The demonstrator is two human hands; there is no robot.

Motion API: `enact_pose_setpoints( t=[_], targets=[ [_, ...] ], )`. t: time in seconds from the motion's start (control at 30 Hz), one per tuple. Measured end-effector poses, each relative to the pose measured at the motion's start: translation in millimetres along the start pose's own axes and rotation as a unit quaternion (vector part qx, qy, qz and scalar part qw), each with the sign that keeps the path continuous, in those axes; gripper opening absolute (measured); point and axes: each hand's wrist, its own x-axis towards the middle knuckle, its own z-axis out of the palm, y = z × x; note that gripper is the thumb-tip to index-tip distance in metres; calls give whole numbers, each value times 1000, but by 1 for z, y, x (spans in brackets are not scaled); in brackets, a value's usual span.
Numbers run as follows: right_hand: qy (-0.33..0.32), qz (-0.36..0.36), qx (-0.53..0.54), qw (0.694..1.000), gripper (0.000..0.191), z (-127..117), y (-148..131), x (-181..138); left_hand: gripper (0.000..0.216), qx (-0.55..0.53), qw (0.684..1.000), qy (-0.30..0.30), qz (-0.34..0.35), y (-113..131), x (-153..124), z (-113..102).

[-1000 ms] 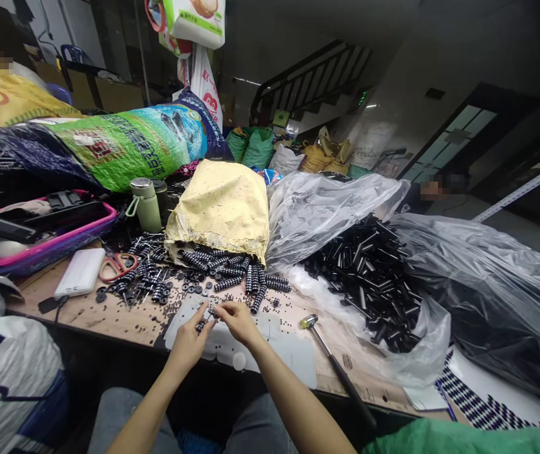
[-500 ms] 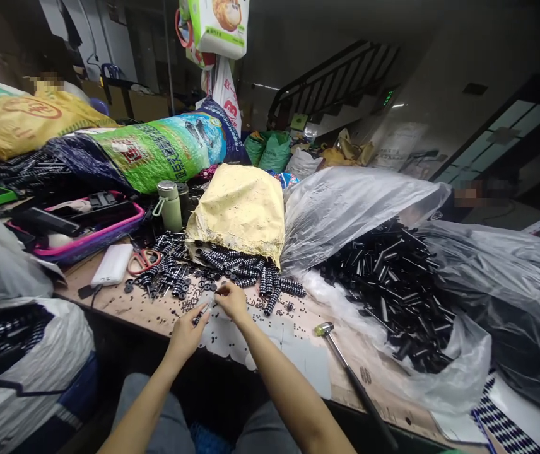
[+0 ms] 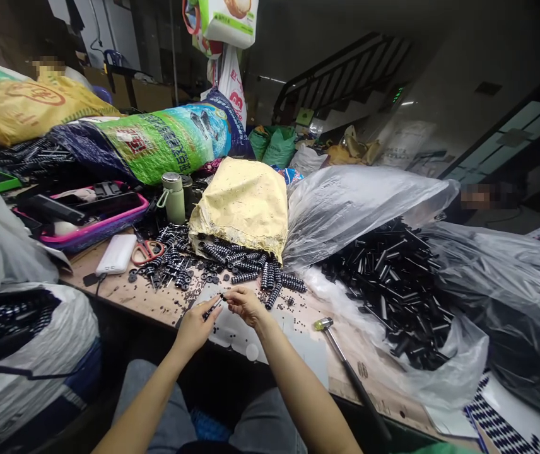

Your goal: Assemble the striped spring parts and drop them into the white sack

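My left hand (image 3: 194,326) is closed around a slim black-and-silver rod-like part (image 3: 212,308) above the front of the table. My right hand (image 3: 246,306) pinches at the far end of this part, where a small dark piece shows between the fingertips; its kind is too small to make out. Under both hands lies a grey sheet (image 3: 232,331) dotted with tiny dark bits. Just beyond them, black-and-white ridged tubes (image 3: 245,277) spill from a yellow sack (image 3: 246,202). Black washer-like discs (image 3: 211,277) lie near the tubes.
A hammer (image 3: 340,356) lies right of the sheet. Orange-handled scissors (image 3: 148,252), a white power bank (image 3: 115,254) and a green flask (image 3: 173,200) stand or lie at left. Black tubular parts (image 3: 388,284) fill a clear plastic bag at right. A white sack (image 3: 74,334) stands at lower left.
My right hand has come back from the small discs on the table to the part in my left hand. Its fingers now meet the part's end. The camera has shifted slightly.
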Motion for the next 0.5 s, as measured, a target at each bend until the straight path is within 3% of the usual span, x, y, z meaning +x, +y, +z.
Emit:
enact_pose_setpoints(
  t=[0.17,0.3,0.4,0.5],
  targets=[
    [-4,-38,-146,989,27,12,-7,-1,43,3,999,1,-40,-6,0,-6],
    [60,-96,-263,958,22,18,-15,20,39,-38,997,11,-64,-12,3,-7],
    [105,-118,-305,939,12,19,-18,40,42,-87,991,3,-105,-14,5,-7],
    [110,-114,-298,941,5,18,-15,49,43,-113,988,0,-107,-14,4,-9]
  ],
)
